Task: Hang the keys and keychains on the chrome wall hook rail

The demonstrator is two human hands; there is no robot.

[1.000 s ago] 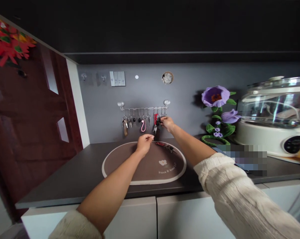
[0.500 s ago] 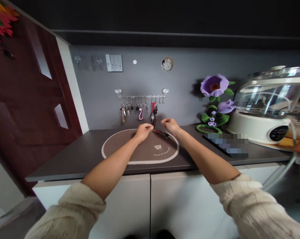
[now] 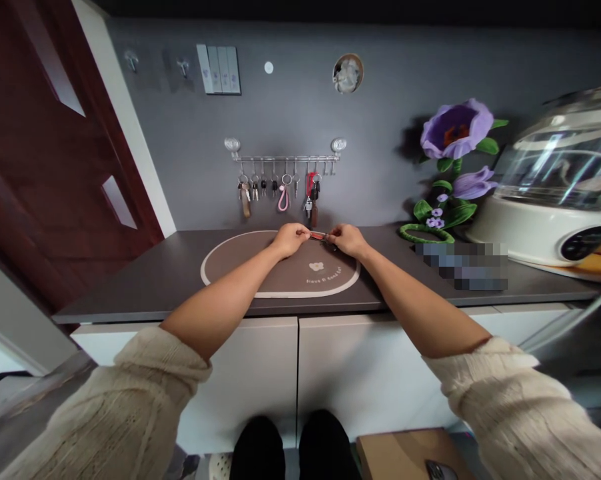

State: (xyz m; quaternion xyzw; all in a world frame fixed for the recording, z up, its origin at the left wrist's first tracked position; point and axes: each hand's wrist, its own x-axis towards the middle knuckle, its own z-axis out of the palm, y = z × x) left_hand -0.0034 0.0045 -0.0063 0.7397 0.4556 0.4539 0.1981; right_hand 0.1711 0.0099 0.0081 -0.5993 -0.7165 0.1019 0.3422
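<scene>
Now both hands are before me at the back edge of the tabletop (image 3: 165, 267), above the rear rim of an oval brown mat (image 3: 260, 270). Between them is a small bunch of keys with a red part (image 3: 317, 235). The grip of the left hand (image 3: 289, 241) is together, thumb and finger pinching the red end. The right hand (image 3: 348, 240) is at the dark end; its fingertips are partly hidden, so I cannot tell whether they are closed on it. On the wall above the back edge, a rail (image 3: 286, 159) carries other keys and a pink loop (image 3: 283, 199). Toward the right end stand a purple flower (image 3: 458, 130) and a white appliance (image 3: 540, 230).
</scene>
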